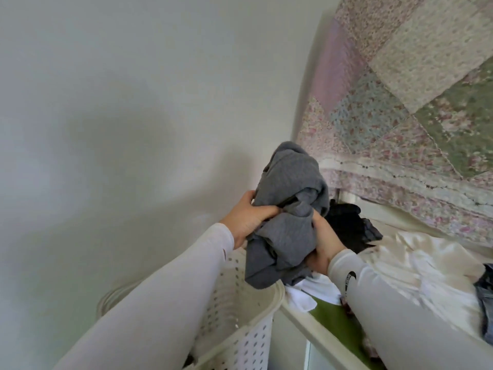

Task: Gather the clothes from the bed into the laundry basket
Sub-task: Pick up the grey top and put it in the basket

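Both hands clamped on a crumpled grey knit garment (288, 209): left hand (248, 222) grips its left side, fingers dug into a fold; right hand (324, 247) holds it from the right and underneath. Both arms in pale long sleeves. The bundle is off the bed, its lowest fold hanging just above the rim of the white perforated plastic laundry basket (240, 324). Right of the basket: a white garment (314, 292) lies on the bed edge just beside the rim, a black garment (346, 225) sits further back, a cream satin sheet (416, 265) beyond that, blue denim (484, 303) at far right. Floral patchwork quilt (413, 89) covers the bed behind.
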The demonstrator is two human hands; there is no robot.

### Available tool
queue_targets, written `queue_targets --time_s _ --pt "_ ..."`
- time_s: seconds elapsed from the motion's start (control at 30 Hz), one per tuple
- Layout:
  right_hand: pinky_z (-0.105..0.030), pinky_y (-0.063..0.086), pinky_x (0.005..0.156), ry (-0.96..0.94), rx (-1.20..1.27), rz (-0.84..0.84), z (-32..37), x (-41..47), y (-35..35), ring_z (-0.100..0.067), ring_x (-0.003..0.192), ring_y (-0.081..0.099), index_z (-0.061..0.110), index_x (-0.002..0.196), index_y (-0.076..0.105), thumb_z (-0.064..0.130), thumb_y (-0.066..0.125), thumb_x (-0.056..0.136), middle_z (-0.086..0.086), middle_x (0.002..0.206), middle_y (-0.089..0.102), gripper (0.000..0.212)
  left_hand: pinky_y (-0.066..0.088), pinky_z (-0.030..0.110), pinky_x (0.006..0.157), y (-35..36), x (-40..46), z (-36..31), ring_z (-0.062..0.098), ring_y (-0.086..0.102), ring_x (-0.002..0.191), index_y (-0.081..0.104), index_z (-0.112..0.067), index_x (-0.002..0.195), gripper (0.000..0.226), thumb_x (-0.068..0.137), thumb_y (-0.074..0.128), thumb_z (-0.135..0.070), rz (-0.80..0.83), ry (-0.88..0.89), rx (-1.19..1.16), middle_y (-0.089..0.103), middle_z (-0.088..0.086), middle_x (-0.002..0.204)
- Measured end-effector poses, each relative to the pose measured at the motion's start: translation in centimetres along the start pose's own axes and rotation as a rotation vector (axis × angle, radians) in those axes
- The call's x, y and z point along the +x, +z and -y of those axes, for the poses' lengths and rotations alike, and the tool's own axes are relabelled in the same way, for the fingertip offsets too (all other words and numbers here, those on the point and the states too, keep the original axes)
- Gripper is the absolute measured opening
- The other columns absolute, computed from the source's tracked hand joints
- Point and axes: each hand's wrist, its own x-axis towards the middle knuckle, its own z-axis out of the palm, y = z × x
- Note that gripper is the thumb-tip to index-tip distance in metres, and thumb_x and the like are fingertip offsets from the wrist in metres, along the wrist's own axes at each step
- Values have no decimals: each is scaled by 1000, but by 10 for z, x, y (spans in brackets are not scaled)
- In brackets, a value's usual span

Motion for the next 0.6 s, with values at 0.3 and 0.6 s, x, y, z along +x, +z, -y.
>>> queue_targets --time_s 0.3,0.6 --pt "-36 50 72 214 -121 31 -92 29 71 -24 94 66 22 98 69 37 50 96 -4 85 78 25 52 46 99 -106 -42 53 25 63 110 47 -16 134 71 76 78 -44 -161 -138 311 63 4 125" --pt "-49 50 95 238 -505 55 -159 42 103 -44 119 57 3 135 48 11 50 97 -26 129 59 39 42 47 110 -153 -75 111 24 53 129 13 -24 156 99 83 78 -36 -186 -162 413 48 5 148"
